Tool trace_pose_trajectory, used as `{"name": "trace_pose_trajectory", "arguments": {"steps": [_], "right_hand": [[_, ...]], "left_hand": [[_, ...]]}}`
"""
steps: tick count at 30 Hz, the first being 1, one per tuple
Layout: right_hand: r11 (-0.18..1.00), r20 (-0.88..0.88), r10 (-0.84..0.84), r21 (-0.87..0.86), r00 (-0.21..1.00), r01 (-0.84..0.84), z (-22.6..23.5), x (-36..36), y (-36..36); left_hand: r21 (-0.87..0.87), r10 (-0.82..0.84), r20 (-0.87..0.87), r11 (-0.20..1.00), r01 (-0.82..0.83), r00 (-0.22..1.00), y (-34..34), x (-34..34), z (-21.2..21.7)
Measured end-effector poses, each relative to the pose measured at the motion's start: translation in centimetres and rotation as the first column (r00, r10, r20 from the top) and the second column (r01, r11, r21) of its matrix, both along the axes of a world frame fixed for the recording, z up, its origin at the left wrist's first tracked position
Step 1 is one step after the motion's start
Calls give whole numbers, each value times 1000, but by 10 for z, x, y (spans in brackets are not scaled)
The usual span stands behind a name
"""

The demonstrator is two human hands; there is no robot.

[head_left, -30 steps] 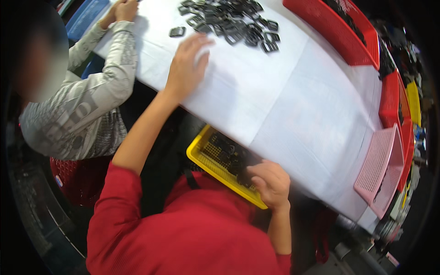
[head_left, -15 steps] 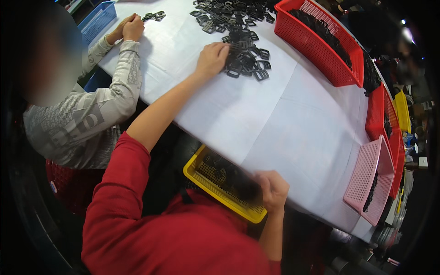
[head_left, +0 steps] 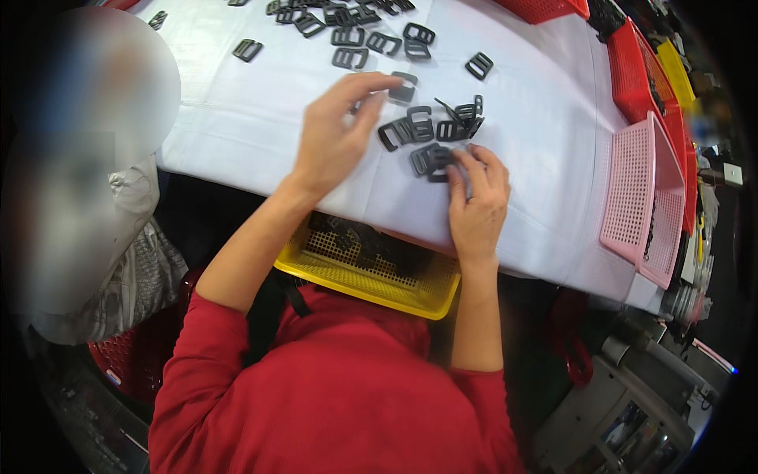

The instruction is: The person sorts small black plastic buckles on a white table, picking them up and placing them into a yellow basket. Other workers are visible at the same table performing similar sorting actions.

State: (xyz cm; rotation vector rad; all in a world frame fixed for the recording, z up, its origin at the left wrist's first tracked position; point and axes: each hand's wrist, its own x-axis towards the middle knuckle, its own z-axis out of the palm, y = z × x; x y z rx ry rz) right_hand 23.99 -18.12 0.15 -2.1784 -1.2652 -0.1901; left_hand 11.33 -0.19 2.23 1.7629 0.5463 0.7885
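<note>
On the white-covered table, small black strap buckles lie about my hands. My left hand is over the table with thumb and forefinger apart. Its forefinger tip meets the edge of one slightly blurred buckle. My right hand is nearer the table's front edge, thumb and forefinger closed on a black buckle that overlaps another one. Just beyond it sits a small cluster of buckles, some leaning on each other. A larger scatter of buckles spreads at the far side.
A yellow basket holding dark pieces stands below the table edge, against my red top. Along the right side are a pink basket and red baskets. A person in a grey patterned garment sits at the left.
My right hand has come up from above the yellow basket to the buckles on the table. Several buckles now lie nearer the front edge, and my left hand is off the pile. The view has shifted.
</note>
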Motion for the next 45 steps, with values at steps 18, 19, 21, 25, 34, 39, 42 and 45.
{"name": "trace_pose_trajectory", "arguments": {"steps": [18, 19, 21, 25, 34, 39, 42, 45], "right_hand": [[999, 91, 33, -30, 995, -31, 17, -32, 7], [998, 136, 46, -46, 990, -40, 15, -32, 13], [999, 210, 43, -33, 977, -37, 9, -28, 19], [999, -124, 39, -28, 991, -43, 32, -28, 11], [994, -343, -73, 50, 937, 95, 38, -6, -10], [967, -363, -105, 179, 926, 180, 44, 19, 11], [949, -384, -90, 247, 919, 196, 45, 32, 27], [952, -370, -118, 221, 922, 211, 33, 58, 34]], "left_hand": [[513, -66, -469, 792, 332, 881, -4, -39, 15], [535, -46, -442, 788, 305, 896, -2, -35, 14], [575, -20, -368, 781, 244, 930, -1, -21, 11], [656, -1, -254, 735, 173, 967, 0, 14, 5], [492, -180, -172, 836, 243, 969, 19, 92, 19], [136, -262, -322, 938, 319, 910, 20, 101, 37], [110, -257, -280, 948, 297, 925, 19, 95, 41], [437, -121, -245, 872, 221, 962, 13, 90, 21]]}}
